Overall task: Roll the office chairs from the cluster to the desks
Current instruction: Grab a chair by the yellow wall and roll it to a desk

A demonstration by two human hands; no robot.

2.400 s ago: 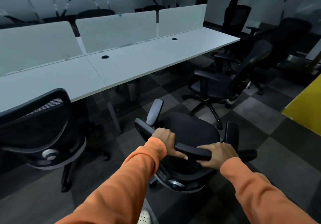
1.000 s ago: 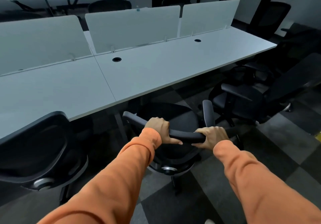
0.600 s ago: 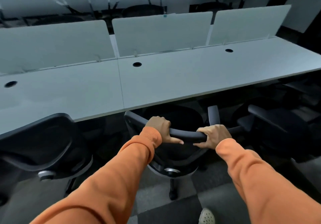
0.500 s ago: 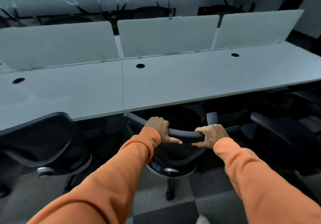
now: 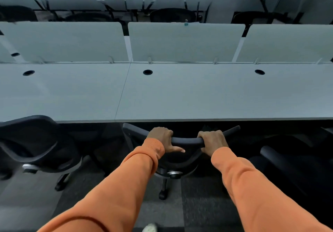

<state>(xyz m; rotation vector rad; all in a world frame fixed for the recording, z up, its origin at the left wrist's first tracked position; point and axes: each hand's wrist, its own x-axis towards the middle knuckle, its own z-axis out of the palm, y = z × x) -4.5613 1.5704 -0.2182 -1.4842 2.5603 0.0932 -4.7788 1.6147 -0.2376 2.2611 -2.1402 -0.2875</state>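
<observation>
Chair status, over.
Left hand and right hand grip top rail of black office chair. Front hidden under grey desk. Black chair left, dark chair right, both apart.

The black office chair (image 5: 185, 140) stood upright, seat tucked under the pale grey worktop (image 5: 180, 96) (backrest and wheeled base outside it); a second chair (image 5: 36, 147) sat left.

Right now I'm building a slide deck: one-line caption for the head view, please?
A person's left hand and right hand grip the office chair by its backrest, at the grey desk.

Matt desk (image 5: 198, 96) — ribbed cloth cuff (image 5: 155, 145)
</observation>
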